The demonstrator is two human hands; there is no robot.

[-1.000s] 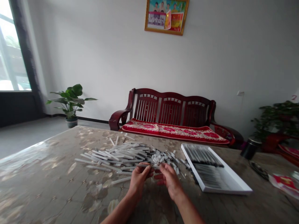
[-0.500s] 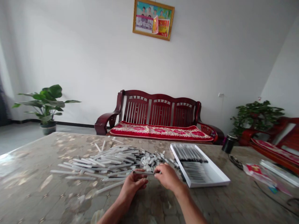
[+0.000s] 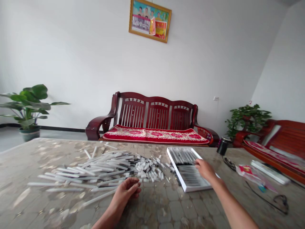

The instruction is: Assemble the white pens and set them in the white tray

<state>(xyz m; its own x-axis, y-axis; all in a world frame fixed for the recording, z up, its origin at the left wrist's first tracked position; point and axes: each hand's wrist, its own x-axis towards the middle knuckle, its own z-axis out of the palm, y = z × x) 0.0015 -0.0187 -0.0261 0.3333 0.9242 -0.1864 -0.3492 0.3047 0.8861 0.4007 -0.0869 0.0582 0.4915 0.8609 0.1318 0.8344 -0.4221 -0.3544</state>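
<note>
My left hand (image 3: 125, 190) rests low at the near edge of a loose heap of long white plastic sticks (image 3: 95, 171), its fingers lightly curled and nothing visible in them. Many sticks have dark sections, and a cluster of short white pieces (image 3: 147, 168) lies at the heap's right end. My right hand (image 3: 205, 169) reaches over a shallow white box (image 3: 176, 171) holding neat rows of dark slender sticks. Its fingers hang above the rows, and anything between them is hidden.
All this lies on a marble-patterned table top (image 3: 166, 206) under glossy film. Beyond the box stand a black canister (image 3: 222, 146), a coiled dark cable (image 3: 229, 163) and a red-printed packet (image 3: 247, 171). A red-cushioned wooden bench (image 3: 152, 117) stands behind the table.
My right hand has moved right from the heap to above the box. The stick held between my hands is no longer visible. The whole view has shifted left.
</note>
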